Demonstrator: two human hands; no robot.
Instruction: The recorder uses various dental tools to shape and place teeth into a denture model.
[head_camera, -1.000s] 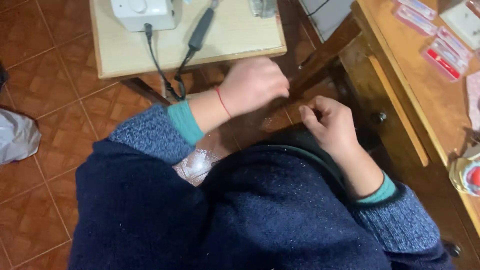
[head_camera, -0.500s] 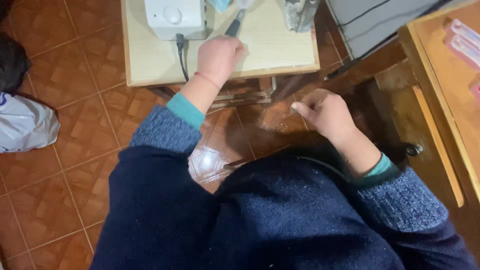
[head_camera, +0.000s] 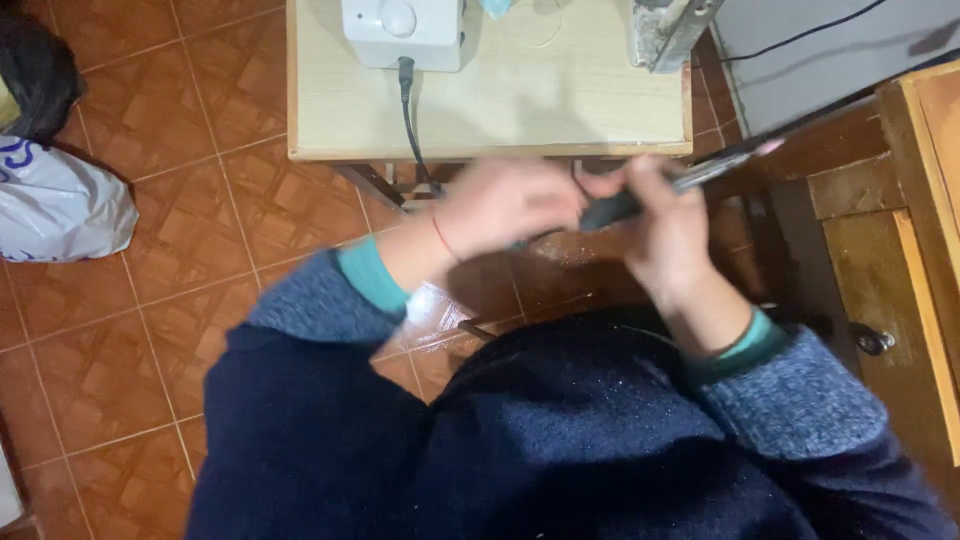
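My left hand (head_camera: 505, 205) and my right hand (head_camera: 665, 230) meet in front of me, just below the near edge of the pale wooden table (head_camera: 560, 110), both smeared by motion; between them I hold a dark, slim pen-shaped tool (head_camera: 680, 185) that slants up to the right, its pinkish tip (head_camera: 772, 146) poking out past my right hand toward the wooden cabinet (head_camera: 900, 260); my right fingers (head_camera: 640, 180) are curled round the thick dark end of the tool and pressed together on it; my left fingers are bunched at that same end, but through the blur I cannot tell whether they grip it or only touch it; a thin red thread (head_camera: 441, 235) circles my left wrist, and teal cuffs (head_camera: 372, 277) show under my blue sleeves; on the table, well apart from my hands, stands a white box with a round knob (head_camera: 400, 25), a black cable (head_camera: 410, 120) running from its front over the table edge; a white plastic bag (head_camera: 60, 205) lies on the red tiled floor (head_camera: 150, 300) to my left.
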